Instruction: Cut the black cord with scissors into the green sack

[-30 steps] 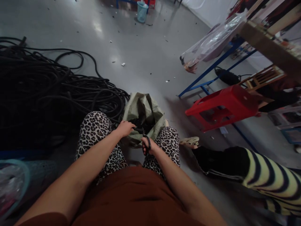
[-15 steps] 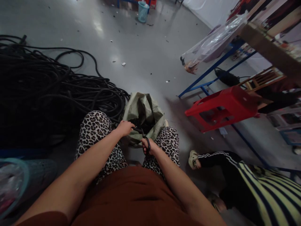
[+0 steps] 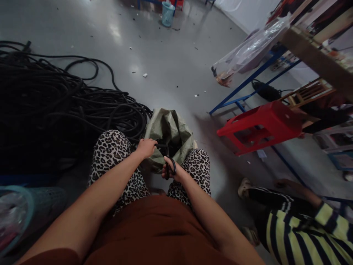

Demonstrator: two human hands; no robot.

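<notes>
Between my knees stands a greenish woven sack [image 3: 180, 121], its mouth gaping, with dark pieces inside. Over its near rim my left hand [image 3: 146, 148] is closed on a black rubber cord [image 3: 162, 146], whose short end sticks out to the right. My right hand [image 3: 172, 171] grips black-handled scissors [image 3: 174, 166], the blades pointing up toward the cord's end. Whether the blades touch the cord I cannot tell. To the left lies a big tangled heap of black cord [image 3: 110, 106], reaching up to the sack.
A red plastic stool [image 3: 281, 121] lies tipped at right beside a blue-legged table [image 3: 306, 55] with plastic film hanging off it. Lower right, a person in a striped top [image 3: 300, 235] is close by. A blue basket [image 3: 30, 206] stands at lower left, another bin [image 3: 167, 14] far ahead.
Both my hands have shifted slightly up and left, and the scissors now point more upright at the cord's end. The person at right has moved further right, an arm now showing.
</notes>
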